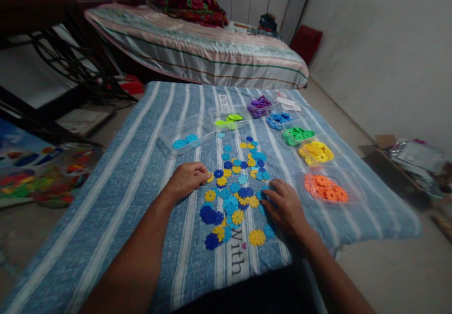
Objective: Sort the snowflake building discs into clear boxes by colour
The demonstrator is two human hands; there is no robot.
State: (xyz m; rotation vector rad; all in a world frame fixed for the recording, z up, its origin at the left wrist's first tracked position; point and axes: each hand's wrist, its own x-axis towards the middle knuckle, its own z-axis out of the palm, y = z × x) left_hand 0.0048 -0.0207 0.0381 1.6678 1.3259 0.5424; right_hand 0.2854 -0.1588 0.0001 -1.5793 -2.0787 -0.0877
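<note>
Pile (pixel 231 204), nine o'clock: left hand (pixel 189 178) pinches yellow disc (pixel 211 178), apparently picking; three o'clock: right hand (pixel 285 205), can't tell grip. Lifting wants steadiness.

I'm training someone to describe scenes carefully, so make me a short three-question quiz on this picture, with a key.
1. True or false: the orange pieces lie in a clear tub to the right of the right hand.
2. What colour is the piece at the left hand? A) purple B) yellow C) green
3. Fill in: the loose pieces on the striped cloth are yellow, dark blue and ____.

Key: 1. True. 2. B. 3. light blue.
</note>
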